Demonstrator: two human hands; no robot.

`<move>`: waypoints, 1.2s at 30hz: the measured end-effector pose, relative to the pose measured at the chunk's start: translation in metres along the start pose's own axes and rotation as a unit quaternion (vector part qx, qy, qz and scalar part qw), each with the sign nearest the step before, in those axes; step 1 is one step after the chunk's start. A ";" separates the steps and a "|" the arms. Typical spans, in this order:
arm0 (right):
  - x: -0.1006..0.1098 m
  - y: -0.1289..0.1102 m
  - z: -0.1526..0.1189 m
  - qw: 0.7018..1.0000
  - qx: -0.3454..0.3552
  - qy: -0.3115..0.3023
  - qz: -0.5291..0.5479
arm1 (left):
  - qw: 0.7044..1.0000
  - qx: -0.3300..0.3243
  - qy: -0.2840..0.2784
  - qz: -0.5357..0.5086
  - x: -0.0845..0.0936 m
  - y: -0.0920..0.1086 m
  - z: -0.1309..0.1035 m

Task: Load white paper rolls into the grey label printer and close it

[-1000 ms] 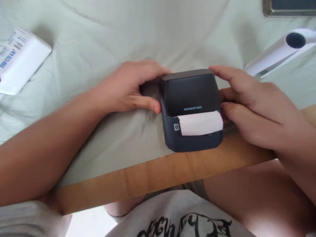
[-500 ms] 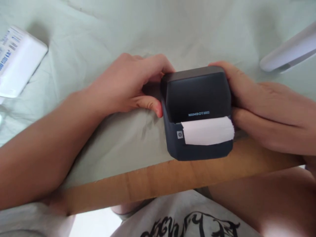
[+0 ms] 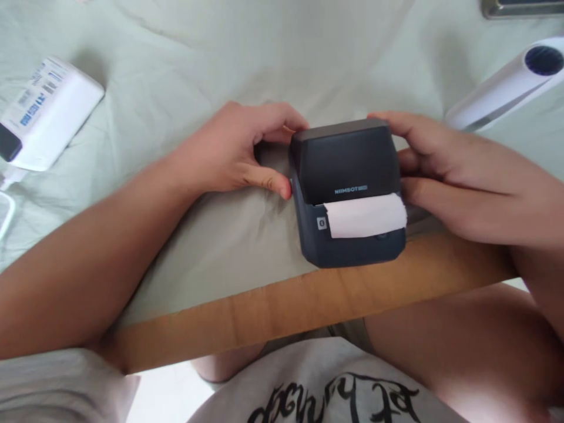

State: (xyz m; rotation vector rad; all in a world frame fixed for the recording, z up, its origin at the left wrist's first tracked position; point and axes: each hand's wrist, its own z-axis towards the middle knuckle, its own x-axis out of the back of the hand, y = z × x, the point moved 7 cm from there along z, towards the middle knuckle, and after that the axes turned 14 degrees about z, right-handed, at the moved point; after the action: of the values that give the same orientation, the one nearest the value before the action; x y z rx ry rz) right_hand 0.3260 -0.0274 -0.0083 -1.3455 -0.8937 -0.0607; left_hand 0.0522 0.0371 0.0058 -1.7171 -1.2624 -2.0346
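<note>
Left hand [image 3: 249, 147] clamped on left side of printer [image 3: 346, 161], thumb on side, fingers at far corner. Right hand [image 3: 458, 176] clamped on right side, fingertip at far right corner. Printer between hands, by near edge of sheet [image 3: 352, 64], above wooden board [image 3: 264, 311]; white paper [image 3: 365, 216] across its front. Farther from edge: white block [image 3: 66, 123] with cable [image 3: 12, 204] left, white tube [image 3: 497, 91] right.

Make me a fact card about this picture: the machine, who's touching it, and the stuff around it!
Main thing: black machine, marked NIIMBOT
On its front: white paper strip
Left grip: holds its left side
Right grip: holds its right side
Far left: white device, printed label
Far right: white tube-like thing
Surface: pale cloth, wooden edge
</note>
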 end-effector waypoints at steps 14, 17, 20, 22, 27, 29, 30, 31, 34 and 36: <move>0.001 0.004 0.000 0.997 -0.040 -0.004 -0.060 | 0.987 -0.037 -0.001 0.159 -0.001 0.003 -0.002; 0.004 0.005 0.001 0.997 -0.027 0.001 -0.069 | 0.983 -0.050 0.002 0.179 -0.004 0.003 -0.002; 0.001 0.004 0.003 0.998 -0.031 -0.012 -0.051 | 0.981 -0.063 0.002 0.181 -0.007 0.001 0.000; -0.003 0.003 0.005 0.998 -0.043 -0.025 -0.034 | 0.983 -0.064 0.005 0.170 -0.008 0.000 0.001; -0.008 -0.004 0.012 0.998 -0.056 0.014 0.009 | 0.992 -0.049 0.028 0.112 -0.005 -0.002 0.002; -0.009 -0.005 0.013 0.994 -0.062 0.033 0.080 | 0.994 -0.043 0.034 0.091 -0.004 -0.006 0.004; -0.010 -0.005 0.012 0.991 -0.066 0.038 0.114 | 0.995 -0.042 0.035 0.086 -0.003 -0.008 0.005; -0.011 -0.006 0.012 0.986 -0.066 0.043 0.144 | 0.995 -0.043 0.037 0.081 -0.003 -0.011 0.006; -0.010 -0.011 0.010 0.979 -0.037 0.060 0.191 | 0.996 -0.056 0.051 0.054 -0.002 -0.015 0.007; -0.007 -0.015 0.009 0.976 -0.017 0.064 0.207 | 0.996 -0.064 0.055 0.039 -0.001 -0.016 0.007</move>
State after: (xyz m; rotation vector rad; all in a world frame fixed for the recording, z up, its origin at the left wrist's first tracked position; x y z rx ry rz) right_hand 0.3089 -0.0273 -0.0011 -1.5182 -0.4924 0.1594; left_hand 0.0475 0.0509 -0.0030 -1.6541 -1.0352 -2.1731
